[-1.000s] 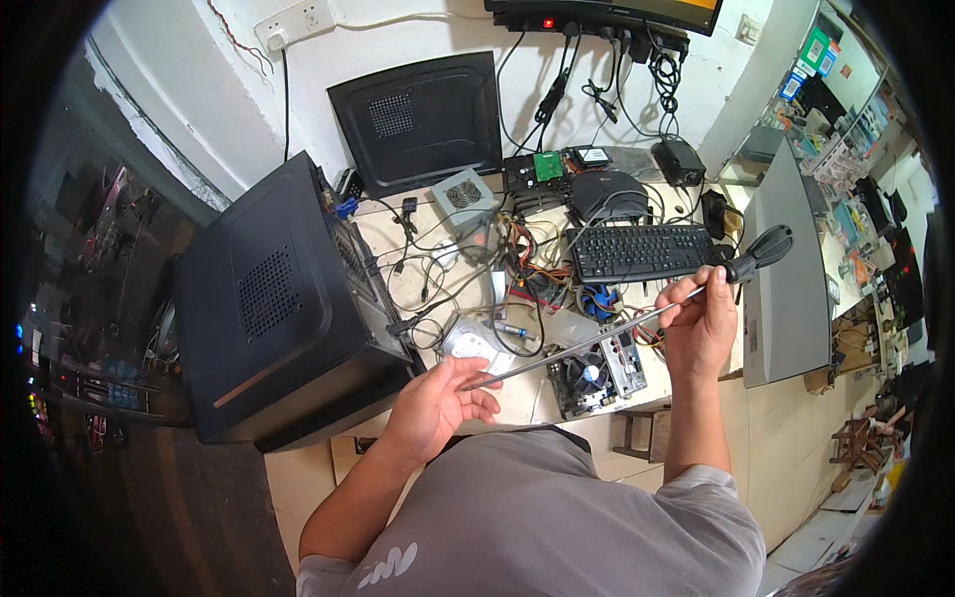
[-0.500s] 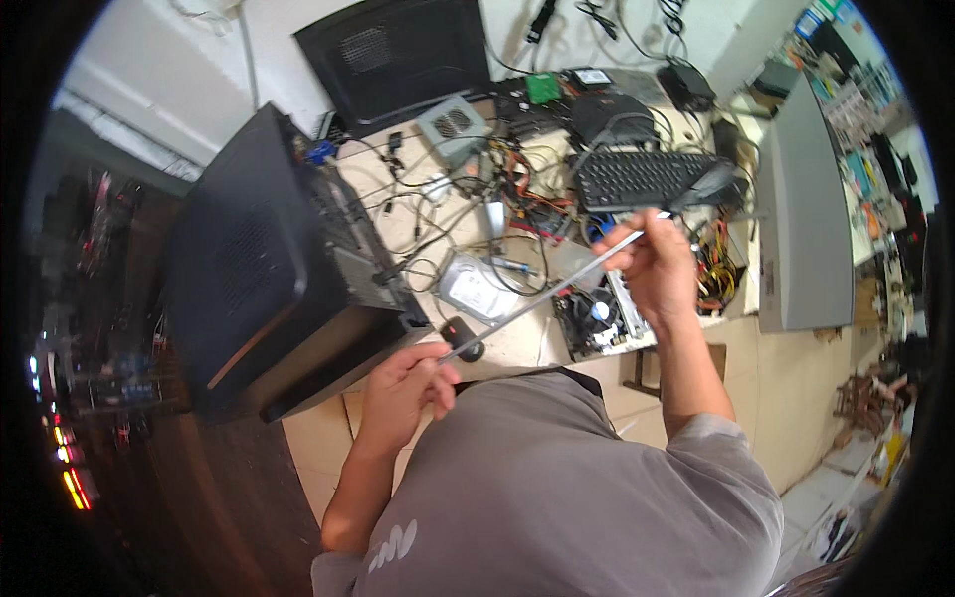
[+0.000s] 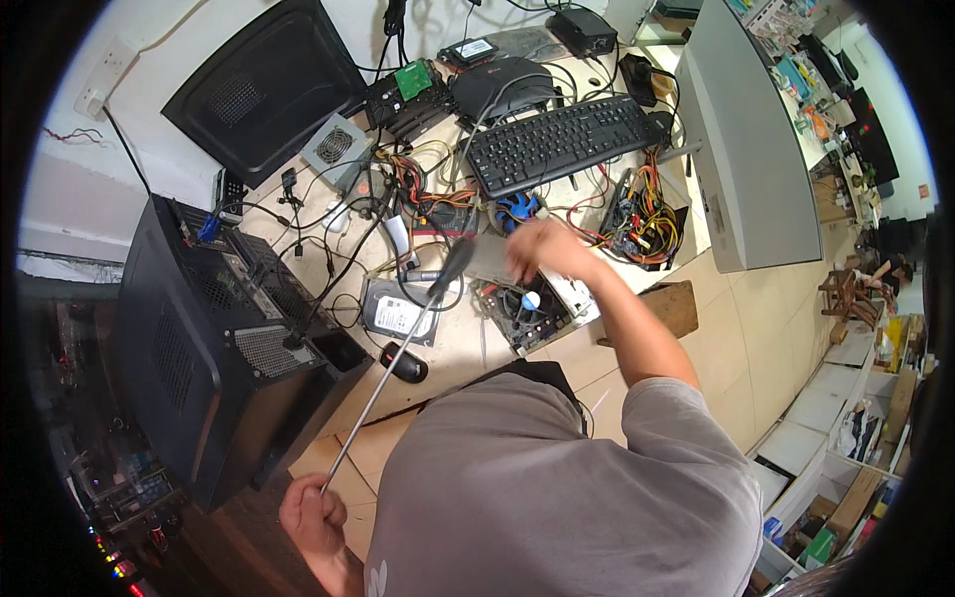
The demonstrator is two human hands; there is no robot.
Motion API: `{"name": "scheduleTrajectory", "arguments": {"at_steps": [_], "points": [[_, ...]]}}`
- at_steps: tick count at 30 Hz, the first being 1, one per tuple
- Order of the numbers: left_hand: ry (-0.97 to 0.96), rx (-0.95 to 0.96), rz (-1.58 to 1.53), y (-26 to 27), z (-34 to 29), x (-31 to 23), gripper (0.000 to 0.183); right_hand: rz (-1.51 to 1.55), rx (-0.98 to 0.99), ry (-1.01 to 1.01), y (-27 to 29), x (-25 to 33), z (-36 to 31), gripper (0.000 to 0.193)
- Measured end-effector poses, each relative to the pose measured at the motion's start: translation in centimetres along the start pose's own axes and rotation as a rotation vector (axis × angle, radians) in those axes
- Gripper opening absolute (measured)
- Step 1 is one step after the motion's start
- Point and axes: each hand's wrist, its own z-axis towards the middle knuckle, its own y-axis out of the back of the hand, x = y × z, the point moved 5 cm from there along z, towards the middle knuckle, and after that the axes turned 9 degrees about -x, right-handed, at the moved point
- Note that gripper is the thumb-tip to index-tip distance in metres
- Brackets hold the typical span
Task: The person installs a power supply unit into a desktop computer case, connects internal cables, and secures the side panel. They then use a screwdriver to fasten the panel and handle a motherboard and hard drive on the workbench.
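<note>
Swung left past the big table's [image 3: 458, 338] front edge, beside the black case [image 3: 189, 358], is the long rod [image 3: 360, 428]. The right hand [image 3: 545, 251] let go; it's too blurry to tell if it holds anything. The left hand [image 3: 313, 512] grips the rod's low end, with open room around. The dark tip [image 3: 455, 267] is blurry.

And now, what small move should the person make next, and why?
Perhaps the left hand should raise the rod a little: it grips the rod near one end, the right hand is off it, and in this view the rod crosses the mouse and hard drive, so a swing might knock them.
</note>
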Motion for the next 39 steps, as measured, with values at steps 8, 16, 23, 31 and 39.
{"name": "scheduleTrajectory", "arguments": {"at_steps": [8, 16, 23, 31, 39], "points": [[0.025, -0.255, 0.26, 2.9, -4.5, -4.1, 0.024, -0.952, -1.023, 0.401, 18.8, -5.4, 9.6, 0.033], [-0.003, -0.238, 0.29, 4.8, -5.1, -4.6, 0.023, -1.084, -0.948, 0.364, 18.6, -3.8, 13.0, 0.035], [-0.029, -0.269, 0.292, 5.1, -5.2, -4.3, 0.023, -1.12, -1.02, 0.374, 17.2, -2.3, 10.7, 0.038], [-0.168, -0.146, 0.027, 5.5, -5.0, -3.4, 0.019, -0.011, -0.049, 0.166, 1.4, 7.7, 1.1, 0.026], [-0.166, 0.214, -0.097, 2.5, -3.6, -2.8, 0.02, 0.786, 0.761, 0.082, -18.3, 12.2, -11.9, 0.047]]}}
